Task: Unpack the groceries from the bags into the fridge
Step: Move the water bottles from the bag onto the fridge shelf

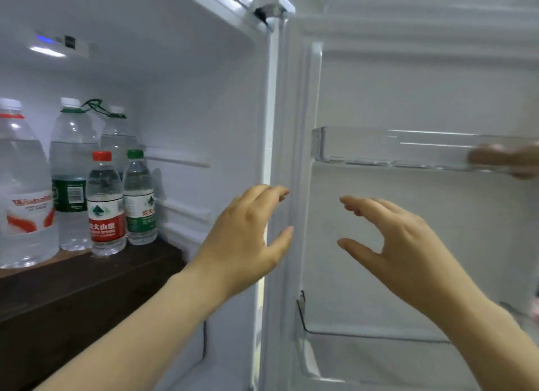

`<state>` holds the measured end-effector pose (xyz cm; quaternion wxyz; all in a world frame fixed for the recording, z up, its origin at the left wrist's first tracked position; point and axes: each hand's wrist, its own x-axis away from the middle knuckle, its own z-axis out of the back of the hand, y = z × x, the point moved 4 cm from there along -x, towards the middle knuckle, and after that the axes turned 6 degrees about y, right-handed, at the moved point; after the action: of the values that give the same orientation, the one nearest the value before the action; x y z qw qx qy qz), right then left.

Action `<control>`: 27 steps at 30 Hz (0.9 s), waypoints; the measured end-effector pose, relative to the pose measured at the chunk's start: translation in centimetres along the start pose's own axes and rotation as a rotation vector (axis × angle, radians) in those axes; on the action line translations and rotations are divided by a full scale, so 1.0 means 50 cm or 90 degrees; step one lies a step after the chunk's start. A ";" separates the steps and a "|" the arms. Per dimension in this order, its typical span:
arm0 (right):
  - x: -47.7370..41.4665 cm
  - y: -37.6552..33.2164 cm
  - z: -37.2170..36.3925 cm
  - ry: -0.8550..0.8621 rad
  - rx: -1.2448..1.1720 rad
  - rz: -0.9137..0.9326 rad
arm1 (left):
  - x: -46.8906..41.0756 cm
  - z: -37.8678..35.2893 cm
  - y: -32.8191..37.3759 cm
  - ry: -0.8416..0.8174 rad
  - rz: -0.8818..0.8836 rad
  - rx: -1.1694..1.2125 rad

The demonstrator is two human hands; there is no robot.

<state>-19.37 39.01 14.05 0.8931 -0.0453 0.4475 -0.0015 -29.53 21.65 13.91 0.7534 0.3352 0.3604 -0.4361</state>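
I am hovering my left hand [248, 236] and right hand [399, 244], both empty with fingers spread, before the fridge door [408, 98], with water bottles [106, 204] crowding nine o'clock, probably to spare room.

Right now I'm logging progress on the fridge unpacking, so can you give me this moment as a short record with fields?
left hand: open, holds nothing, raised before the door's hinge edge
right hand: open, holds nothing, raised before the door's inner panel
water bottles: five, upright, on the dark shelf at left
upper door bin: clear, no groceries seen; a blurred shape at its right end
lower door bin: no groceries in the visible part
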 end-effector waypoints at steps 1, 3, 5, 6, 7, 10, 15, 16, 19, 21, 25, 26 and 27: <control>0.008 0.011 0.011 0.002 0.010 -0.004 | -0.003 -0.011 0.013 -0.003 -0.008 0.008; 0.031 0.042 0.045 0.005 0.041 -0.022 | -0.015 -0.043 0.052 -0.015 -0.033 0.035; 0.050 0.073 0.076 0.008 0.072 -0.045 | -0.027 -0.073 0.092 -0.032 -0.051 0.065; 0.063 0.093 0.097 0.006 0.092 -0.059 | -0.035 -0.093 0.119 -0.038 -0.063 0.087; 0.071 0.107 0.111 0.003 0.106 -0.067 | -0.040 -0.107 0.138 -0.040 -0.070 0.104; 0.105 0.162 0.165 0.001 0.149 -0.103 | -0.058 -0.156 0.211 -0.039 -0.101 0.145; 0.174 0.255 0.269 0.003 0.223 -0.162 | -0.081 -0.246 0.342 -0.056 -0.140 0.210; 0.187 0.270 0.287 0.004 0.234 -0.175 | -0.083 -0.261 0.365 -0.057 -0.149 0.224; 0.228 0.315 0.342 0.016 0.262 -0.198 | -0.090 -0.302 0.437 -0.068 -0.169 0.261; 0.253 0.338 0.376 0.019 0.283 -0.217 | -0.089 -0.326 0.481 -0.076 -0.184 0.288; 0.304 0.368 0.434 0.028 0.322 -0.269 | -0.088 -0.368 0.560 -0.102 -0.220 0.361; 0.317 0.372 0.446 0.029 0.337 -0.281 | -0.089 -0.376 0.578 -0.107 -0.233 0.378; 0.328 0.374 0.458 0.031 0.353 -0.294 | -0.091 -0.385 0.595 -0.111 -0.244 0.396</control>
<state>8.08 58.72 13.03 0.8365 0.0987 0.4294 -0.3258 -9.23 51.05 13.48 0.5483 0.4357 0.2013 -0.6848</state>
